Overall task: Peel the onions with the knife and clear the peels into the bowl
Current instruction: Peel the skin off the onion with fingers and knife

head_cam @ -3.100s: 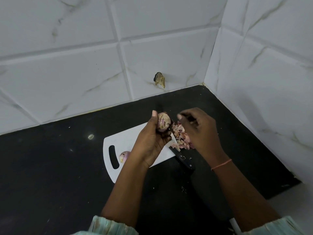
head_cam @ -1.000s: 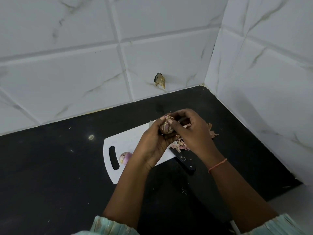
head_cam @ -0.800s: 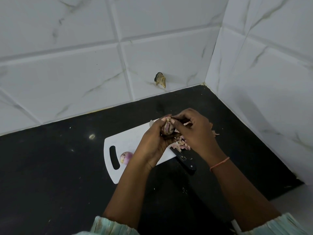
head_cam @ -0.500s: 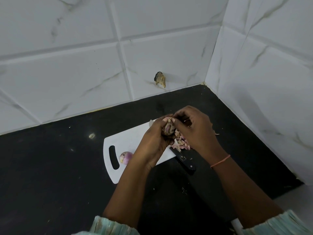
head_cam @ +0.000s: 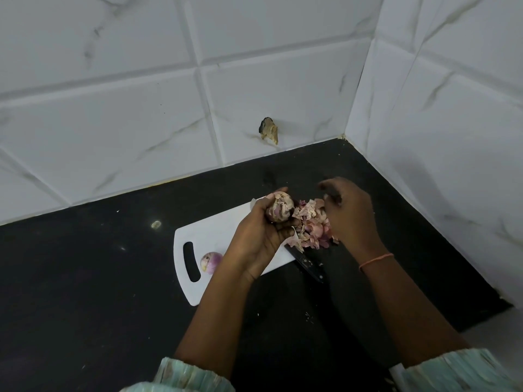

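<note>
Left hand (head_cam: 259, 236) grips a round, half-peeled purple onion (head_cam: 279, 207) with papery beige skin flaking off, held above the white plastic cutting board (head_cam: 215, 239). Right hand (head_cam: 349, 215) hovers beside it over the pink peel pile (head_cam: 312, 226), fingers loosely curled; blurred, can't tell whether it holds anything. Black-handled knife (head_cam: 308, 264) lies at the board's edge; a second, peeled purple onion (head_cam: 210, 262) sits on the board.

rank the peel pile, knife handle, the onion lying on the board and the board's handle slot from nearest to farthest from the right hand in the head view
From the right hand:
1. Peel pile, right beside it, on its left.
2. Knife handle, lower, off the board's right edge.
3. Onion lying on the board, past the left wrist.
4. Handle slot, at the board's left end, farthest.
</note>
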Available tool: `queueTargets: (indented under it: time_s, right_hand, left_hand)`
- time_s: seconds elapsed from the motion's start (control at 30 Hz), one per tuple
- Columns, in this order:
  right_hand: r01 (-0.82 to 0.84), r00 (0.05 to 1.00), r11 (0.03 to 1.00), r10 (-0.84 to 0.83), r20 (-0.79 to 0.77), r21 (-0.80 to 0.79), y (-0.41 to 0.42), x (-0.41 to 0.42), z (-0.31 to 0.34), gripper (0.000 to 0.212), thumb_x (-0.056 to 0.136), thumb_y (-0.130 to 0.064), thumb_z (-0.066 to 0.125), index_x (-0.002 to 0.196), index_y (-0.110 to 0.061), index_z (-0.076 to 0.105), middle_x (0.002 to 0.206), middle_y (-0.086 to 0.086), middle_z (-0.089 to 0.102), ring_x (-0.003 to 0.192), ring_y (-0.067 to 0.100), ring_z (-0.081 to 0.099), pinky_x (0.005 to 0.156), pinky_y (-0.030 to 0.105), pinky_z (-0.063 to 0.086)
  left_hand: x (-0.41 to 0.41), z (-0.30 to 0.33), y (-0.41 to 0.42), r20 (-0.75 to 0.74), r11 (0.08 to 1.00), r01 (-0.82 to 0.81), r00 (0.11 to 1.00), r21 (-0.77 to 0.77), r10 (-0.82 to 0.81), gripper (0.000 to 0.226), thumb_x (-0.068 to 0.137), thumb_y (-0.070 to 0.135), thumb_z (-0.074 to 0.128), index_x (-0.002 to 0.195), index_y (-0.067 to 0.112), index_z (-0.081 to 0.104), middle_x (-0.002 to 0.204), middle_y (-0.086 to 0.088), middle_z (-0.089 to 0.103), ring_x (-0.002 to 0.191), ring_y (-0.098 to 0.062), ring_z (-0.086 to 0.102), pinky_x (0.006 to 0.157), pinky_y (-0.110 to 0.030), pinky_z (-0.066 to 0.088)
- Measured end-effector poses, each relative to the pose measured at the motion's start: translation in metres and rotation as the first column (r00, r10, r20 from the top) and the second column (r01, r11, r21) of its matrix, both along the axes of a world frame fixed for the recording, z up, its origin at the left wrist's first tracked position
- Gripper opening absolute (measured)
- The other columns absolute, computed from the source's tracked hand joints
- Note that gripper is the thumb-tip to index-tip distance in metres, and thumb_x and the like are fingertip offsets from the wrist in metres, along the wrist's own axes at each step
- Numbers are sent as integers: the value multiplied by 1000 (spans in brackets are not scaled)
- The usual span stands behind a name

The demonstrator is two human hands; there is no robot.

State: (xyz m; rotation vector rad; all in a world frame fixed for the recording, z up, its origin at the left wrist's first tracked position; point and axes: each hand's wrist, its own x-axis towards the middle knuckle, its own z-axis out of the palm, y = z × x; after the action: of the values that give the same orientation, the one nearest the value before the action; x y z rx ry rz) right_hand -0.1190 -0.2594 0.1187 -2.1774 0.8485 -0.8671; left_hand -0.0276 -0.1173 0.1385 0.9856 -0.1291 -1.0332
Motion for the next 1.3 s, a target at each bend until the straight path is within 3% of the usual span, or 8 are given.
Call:
queueTargets:
  time_s: [0.23,0.3,0.4,0.6,0.77,0.93,1.07,1.3]
  right_hand:
    - [-332,930,943,328,167,-7,38,3,16,25,87,-19,73,112,-21,69,109,-9,65,104,4,62,85,13,48]
    - [-295,936,953,302,183,-61,43,8,13,17,85,-13,73,101,-18,71,103,-7,63,99,3,60,83,10,46]
    - [-215,951,973,228,210,-84,38,14,11,7,88,-7,69,90,-13,66,91,-6,61,85,2,58,74,9,44]
    - [-10,1000,984,13,12,-178,4,7,-10,20,95,-7,59,111,-5,69,103,7,67,96,15,62,87,28,54]
    - [105,987,978,-80,141,-179,-3,-4,-1,8,87,-4,68,95,-7,69,96,3,63,83,9,61,77,23,56]
    - [-181,955,979,197,221,-90,31,-3,16,13,91,-13,68,103,-10,72,96,-1,69,88,6,65,78,17,52]
    - [-259,938,961,274,213,-97,44,1,15,19,81,-13,78,99,-9,73,95,-2,67,87,8,65,77,17,52]
    - [-233,936,956,271,226,-178,43,3,14,5,83,-5,75,88,-3,75,85,0,66,79,6,62,72,9,48]
  left_hand:
    - [-3,-1,-3,73,999,0,997,-47,3,31,106,23,37,114,9,63,95,-7,70,84,-17,67,74,-31,57]
    - [-2,-1,-2,87,999,-1,996,-43,5,32,106,24,36,119,8,60,99,-8,69,86,-16,67,78,-33,54]
    - [-2,-1,-2,53,1000,-4,999,-26,6,34,105,24,38,124,6,59,100,-13,65,73,-18,61,63,-28,52]
    - [0,1,0,0,999,-6,1000,-49,6,38,105,25,34,128,8,59,93,-9,68,70,-19,55,58,-25,51]
    - [0,0,0,-13,997,-23,1000,-69,22,38,105,25,34,128,9,59,97,-11,68,75,-21,59,60,-26,53]
    - [-2,3,-2,-4,997,-42,999,-71,42,35,105,24,35,124,10,60,100,-12,69,81,-23,65,67,-28,55]
    - [-3,4,-1,-9,995,-75,997,-69,74,38,106,23,35,130,5,57,110,-17,68,101,-26,66,93,-40,51]
    - [-2,5,0,0,997,-74,997,-33,74,34,106,24,34,120,9,62,105,-14,66,85,-19,64,68,-27,56]
